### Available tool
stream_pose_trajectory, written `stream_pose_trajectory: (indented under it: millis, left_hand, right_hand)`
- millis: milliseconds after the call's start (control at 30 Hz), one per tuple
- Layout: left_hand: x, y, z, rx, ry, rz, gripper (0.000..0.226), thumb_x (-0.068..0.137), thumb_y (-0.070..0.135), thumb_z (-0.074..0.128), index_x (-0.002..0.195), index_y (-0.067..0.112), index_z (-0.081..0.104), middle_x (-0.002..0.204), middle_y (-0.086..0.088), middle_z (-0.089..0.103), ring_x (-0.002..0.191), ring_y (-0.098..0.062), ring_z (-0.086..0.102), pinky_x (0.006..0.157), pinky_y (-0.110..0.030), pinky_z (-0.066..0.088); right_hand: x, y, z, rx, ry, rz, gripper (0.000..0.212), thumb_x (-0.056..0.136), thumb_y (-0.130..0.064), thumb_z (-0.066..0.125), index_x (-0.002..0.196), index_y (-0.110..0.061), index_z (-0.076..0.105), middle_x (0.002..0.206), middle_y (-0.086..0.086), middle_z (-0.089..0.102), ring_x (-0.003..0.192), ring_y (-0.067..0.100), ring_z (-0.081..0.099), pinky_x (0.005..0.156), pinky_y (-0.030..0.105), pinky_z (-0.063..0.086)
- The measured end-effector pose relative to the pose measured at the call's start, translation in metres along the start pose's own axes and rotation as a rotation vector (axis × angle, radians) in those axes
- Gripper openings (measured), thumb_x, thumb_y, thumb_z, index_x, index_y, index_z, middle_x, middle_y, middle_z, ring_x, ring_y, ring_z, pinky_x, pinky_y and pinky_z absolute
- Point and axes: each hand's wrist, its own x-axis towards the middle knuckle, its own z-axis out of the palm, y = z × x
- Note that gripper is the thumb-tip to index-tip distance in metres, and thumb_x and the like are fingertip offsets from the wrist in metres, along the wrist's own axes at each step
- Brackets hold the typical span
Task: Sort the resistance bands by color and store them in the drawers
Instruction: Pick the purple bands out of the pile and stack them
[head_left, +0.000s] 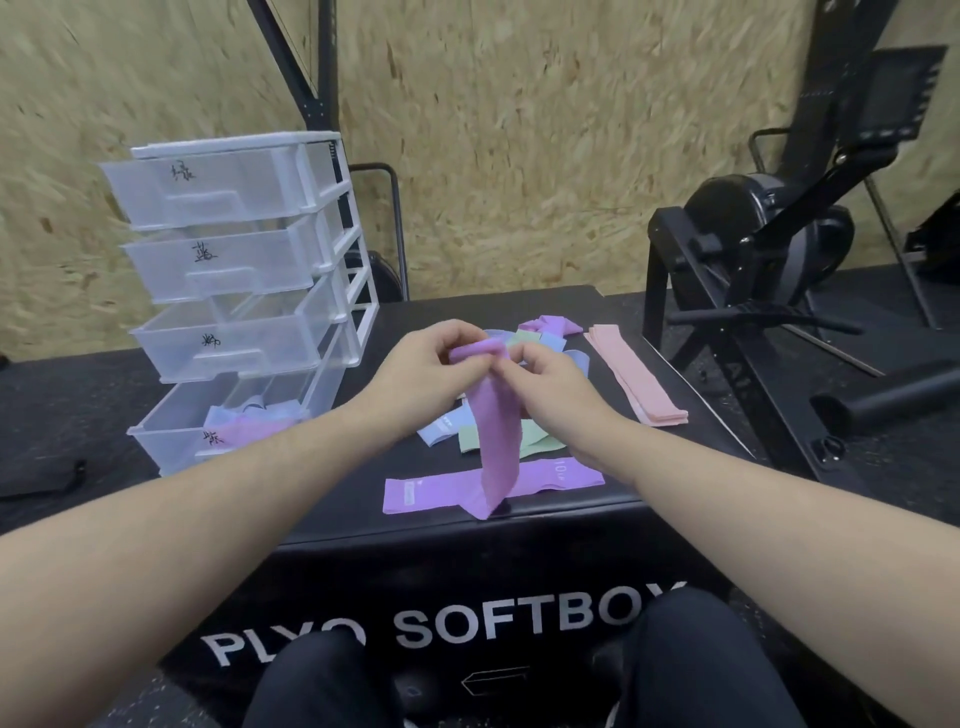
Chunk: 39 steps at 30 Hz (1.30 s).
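Hands meet above the black padded plyo box (519, 530): our left hand (426, 371) and right hand (550, 382) both pinch the top of a hanging purple fabric resistance band (496, 447). Its lower end seems to touch a flat purple band (431, 491). Beside us, the white plastic drawer unit (244, 260) stands with drawers pulled out.

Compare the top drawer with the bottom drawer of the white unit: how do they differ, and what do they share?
The top drawer looks empty; the bottom drawer holds bands, purple and pale blue showing through its front. The top drawer sits pushed further in; the bottom drawer is pulled out furthest, its inside open to view. Both are clear plastic with a black handwritten label on the front, and both belong to the same white frame.
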Motion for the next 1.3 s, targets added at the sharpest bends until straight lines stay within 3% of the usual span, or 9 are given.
stream_pose_trajectory:
  millis: [100,333,467,567,733,833,1033,1200,1300]
  left_hand:
    - [0.002,0.006,-0.004,-0.012,0.048,-0.008,0.009,0.093,0.03,0.068,0.095,0.022,0.073,0.073,0.016,0.065,0.055,0.001,0.049,0.048,-0.011,0.04]
    - [0.002,0.013,-0.006,-0.159,0.076,-0.056,0.016,0.097,0.028,0.063,0.091,0.014,0.069,0.071,0.008,0.066,0.056,-0.004,0.057,0.053,-0.019,0.049]
    - [0.004,0.011,-0.014,-0.258,0.137,-0.11,0.017,0.099,0.029,0.062,0.097,0.012,0.067,0.072,0.005,0.066,0.056,-0.008,0.059,0.055,-0.022,0.053]
    - [0.003,0.004,-0.024,-0.326,0.163,-0.175,0.018,0.099,0.03,0.061,0.101,0.013,0.067,0.075,0.002,0.07,0.059,-0.011,0.064,0.061,-0.026,0.055]
    - [-0.001,-0.021,-0.034,-0.427,0.243,-0.336,0.013,0.101,0.027,0.057,0.096,0.017,0.063,0.08,-0.001,0.074,0.063,-0.014,0.07,0.056,-0.022,0.055]
    - [-0.006,-0.036,-0.035,-0.526,0.262,-0.431,0.014,0.102,0.025,0.056,0.096,0.014,0.064,0.082,-0.003,0.075,0.066,-0.014,0.07,0.059,-0.022,0.057]
    - [-0.012,-0.056,-0.034,-0.583,0.252,-0.502,0.015,0.103,0.026,0.054,0.099,0.014,0.062,0.09,-0.005,0.075,0.07,-0.014,0.073,0.063,-0.024,0.058]
    - [-0.013,-0.071,-0.029,-0.582,0.234,-0.509,0.017,0.104,0.025,0.052,0.103,0.011,0.062,0.089,-0.005,0.077,0.076,-0.015,0.074,0.067,-0.025,0.056]
    - [-0.011,-0.081,-0.027,-0.547,0.232,-0.531,0.018,0.103,0.024,0.055,0.109,0.01,0.063,0.101,-0.009,0.077,0.081,-0.016,0.073,0.069,-0.024,0.057]
  right_hand:
    - [-0.005,-0.003,-0.002,0.019,-0.029,0.0,0.038,0.086,-0.059,0.061,0.083,-0.021,0.062,0.079,-0.008,0.066,0.079,0.014,0.058,0.084,0.04,0.048]
    - [-0.016,0.006,-0.006,0.058,-0.166,0.082,0.029,0.089,-0.037,0.074,0.112,-0.021,0.067,0.086,-0.008,0.075,0.083,0.011,0.07,0.084,0.032,0.053]
    - [-0.018,0.014,-0.012,-0.011,-0.208,0.143,0.02,0.088,-0.034,0.075,0.097,-0.016,0.071,0.082,-0.006,0.072,0.077,0.011,0.067,0.084,0.034,0.054]
    - [-0.018,0.018,-0.015,-0.035,-0.174,0.185,0.033,0.087,-0.041,0.074,0.082,-0.01,0.062,0.072,0.0,0.059,0.069,0.016,0.055,0.074,0.032,0.049]
    - [-0.018,0.019,-0.025,-0.043,-0.199,0.219,0.038,0.086,-0.045,0.074,0.091,-0.008,0.065,0.067,0.005,0.062,0.064,0.017,0.061,0.077,0.035,0.054]
    - [-0.018,0.022,-0.032,-0.029,-0.261,0.266,0.026,0.087,-0.035,0.075,0.09,-0.011,0.064,0.072,0.001,0.063,0.064,0.019,0.059,0.082,0.041,0.055]
    - [-0.02,0.03,-0.051,-0.056,-0.41,0.36,0.009,0.094,-0.02,0.063,0.094,-0.013,0.068,0.085,0.001,0.066,0.078,0.02,0.059,0.079,0.033,0.047]
    - [-0.025,0.024,-0.058,-0.303,-0.337,0.423,0.032,0.092,-0.043,0.067,0.083,-0.012,0.071,0.077,0.003,0.072,0.06,0.012,0.061,0.055,0.019,0.046]
    - [-0.024,0.028,-0.063,-0.448,-0.258,0.45,0.044,0.089,-0.055,0.066,0.082,-0.011,0.067,0.054,0.0,0.063,0.048,0.017,0.057,0.059,0.026,0.041]
